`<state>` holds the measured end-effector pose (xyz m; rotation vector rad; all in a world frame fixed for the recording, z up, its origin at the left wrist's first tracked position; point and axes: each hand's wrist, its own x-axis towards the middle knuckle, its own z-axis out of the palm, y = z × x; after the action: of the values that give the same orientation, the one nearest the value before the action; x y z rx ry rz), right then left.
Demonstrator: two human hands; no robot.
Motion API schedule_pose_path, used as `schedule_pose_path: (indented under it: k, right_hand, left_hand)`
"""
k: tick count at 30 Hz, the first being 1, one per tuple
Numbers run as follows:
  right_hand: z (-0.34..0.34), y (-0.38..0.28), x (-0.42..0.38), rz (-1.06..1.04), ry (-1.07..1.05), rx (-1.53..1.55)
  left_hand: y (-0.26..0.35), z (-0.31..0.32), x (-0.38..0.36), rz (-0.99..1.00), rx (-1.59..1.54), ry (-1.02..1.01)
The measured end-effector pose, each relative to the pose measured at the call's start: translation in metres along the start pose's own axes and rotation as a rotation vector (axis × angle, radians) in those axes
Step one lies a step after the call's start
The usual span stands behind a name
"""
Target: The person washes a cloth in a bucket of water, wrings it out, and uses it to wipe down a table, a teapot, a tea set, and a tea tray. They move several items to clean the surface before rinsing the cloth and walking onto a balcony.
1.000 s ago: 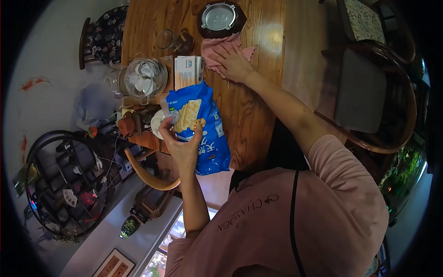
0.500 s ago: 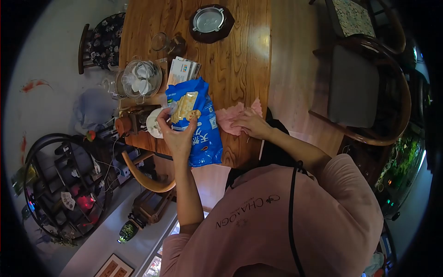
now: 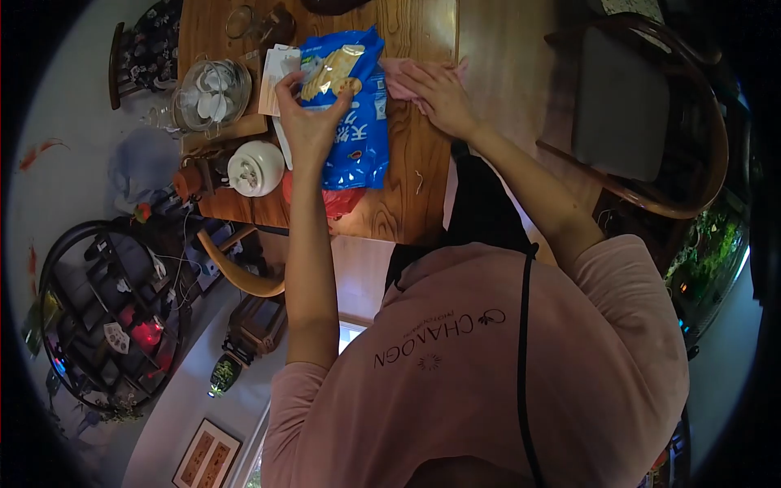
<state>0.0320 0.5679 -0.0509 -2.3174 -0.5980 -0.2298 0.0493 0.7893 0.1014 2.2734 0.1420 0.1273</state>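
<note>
A blue food packet (image 3: 358, 159) with pictures of crackers hangs from my left hand (image 3: 311, 130), whose thumb and fingers grip its printed face, over the left part of the wooden table. My right hand (image 3: 443, 102) lies over a crumpled pink cloth (image 3: 400, 80) at the table's right edge, fingers fairly straight and pressed on it. Part of a red plastic bag (image 3: 343, 201) shows below the packet. White booklets or cards (image 3: 277, 91) lie beside my left fingertips.
On the table's left side are a white round jar (image 3: 255, 169), a glass bowl with white cups (image 3: 213, 96) and a brown pot (image 3: 187, 183). A small crumb or scrap lies near the table's right edge. Chairs stand on both sides (image 3: 622, 122).
Both hands have moved up the frame, away from my body, with the packet and the cloth. The red bag and the whole white jar have come into sight. The view has shifted too.
</note>
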Motion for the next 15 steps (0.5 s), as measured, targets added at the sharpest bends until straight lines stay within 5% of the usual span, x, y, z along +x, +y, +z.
schedule_pose_path:
  k: [7,15]
  right_hand:
    - [-0.002,-0.065,-0.062,-0.021,-0.218,0.099]
    - [-0.011,-0.090,-0.079,-0.073,-0.219,0.196]
  left_hand:
    - [-0.019,0.058,0.028,0.154,0.014,-0.043]
    - [-0.053,0.068,0.026,0.185,0.205,0.056]
